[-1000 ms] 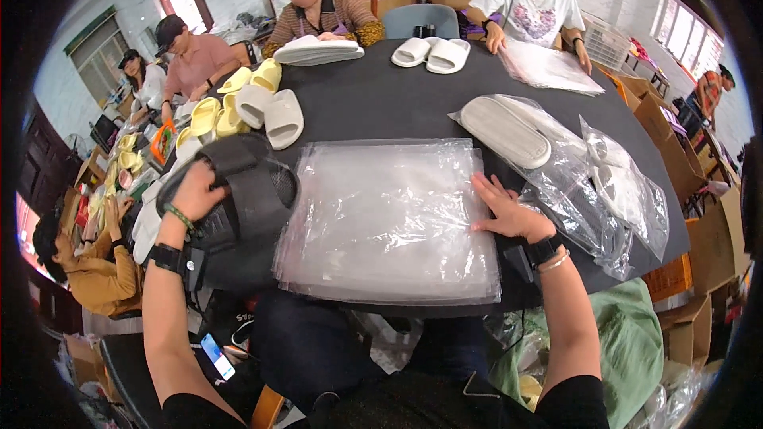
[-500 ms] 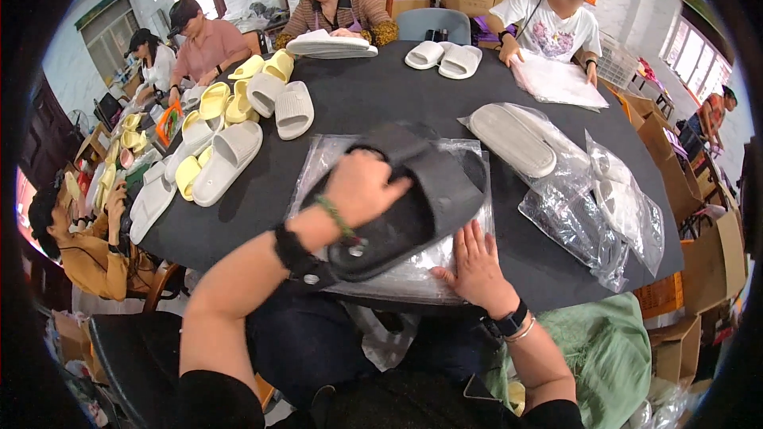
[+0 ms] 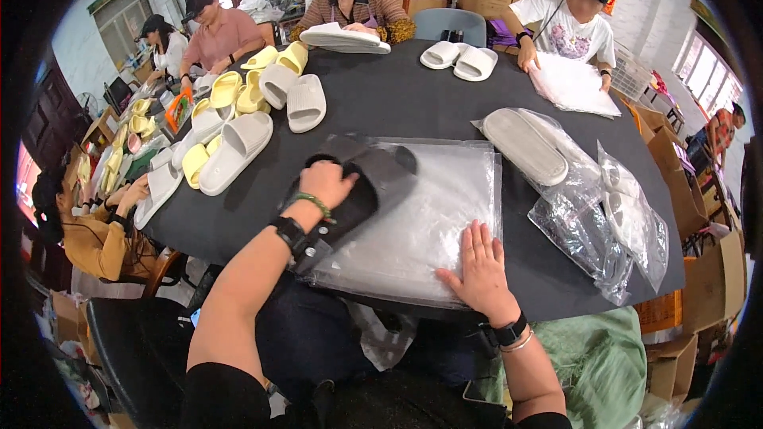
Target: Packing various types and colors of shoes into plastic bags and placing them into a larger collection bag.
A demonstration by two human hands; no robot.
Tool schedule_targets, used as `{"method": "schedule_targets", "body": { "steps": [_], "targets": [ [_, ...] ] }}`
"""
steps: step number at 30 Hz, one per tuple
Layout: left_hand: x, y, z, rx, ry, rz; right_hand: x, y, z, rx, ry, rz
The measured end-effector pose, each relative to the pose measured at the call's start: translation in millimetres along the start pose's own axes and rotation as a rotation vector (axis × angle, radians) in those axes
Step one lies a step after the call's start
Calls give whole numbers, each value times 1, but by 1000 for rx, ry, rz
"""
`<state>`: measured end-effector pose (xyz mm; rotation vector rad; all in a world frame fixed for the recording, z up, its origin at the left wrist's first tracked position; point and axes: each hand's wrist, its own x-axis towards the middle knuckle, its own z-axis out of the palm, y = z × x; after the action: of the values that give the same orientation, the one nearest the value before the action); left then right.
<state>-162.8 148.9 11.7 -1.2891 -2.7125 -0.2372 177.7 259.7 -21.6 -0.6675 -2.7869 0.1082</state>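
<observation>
My left hand (image 3: 326,187) grips a pair of black slide slippers (image 3: 385,173), blurred by motion, over the left part of a stack of clear plastic bags (image 3: 447,191). Which part of the slippers the fingers close on is hard to make out. Flat on the right front of the stack lies my right hand (image 3: 482,274), its fingers stretched out and nothing in it. The bags lie on the black table in front of me, near its edge.
Bagged grey slippers (image 3: 524,145) and bagged white ones (image 3: 629,214) lie to the right. Grey slippers (image 3: 235,152) and yellow ones (image 3: 227,89) crowd the left; a white pair (image 3: 459,60) sits far off. Several people work around the table (image 3: 373,95). Cardboard boxes (image 3: 714,282) stand at right.
My left hand has swung the black slippers to the left, uncovering more of the plastic bags. My right hand stays flat on the stack. At the left, a co-worker's hand now reaches a grey slipper.
</observation>
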Motion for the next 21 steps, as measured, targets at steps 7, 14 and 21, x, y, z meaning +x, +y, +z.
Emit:
{"method": "schedule_targets", "body": {
  "steps": [7, 14, 21],
  "targets": [
    [5, -72, -7, -17, 18, -171, -2, 4, 2, 20, -22, 16],
    [22, 23, -76, -76, 15, 76, -1, 1, -4, 22, -55, 17],
    [17, 136, -10, -84, 83, 365, 0, -2, -2, -17, -64, 39]
  ]
}}
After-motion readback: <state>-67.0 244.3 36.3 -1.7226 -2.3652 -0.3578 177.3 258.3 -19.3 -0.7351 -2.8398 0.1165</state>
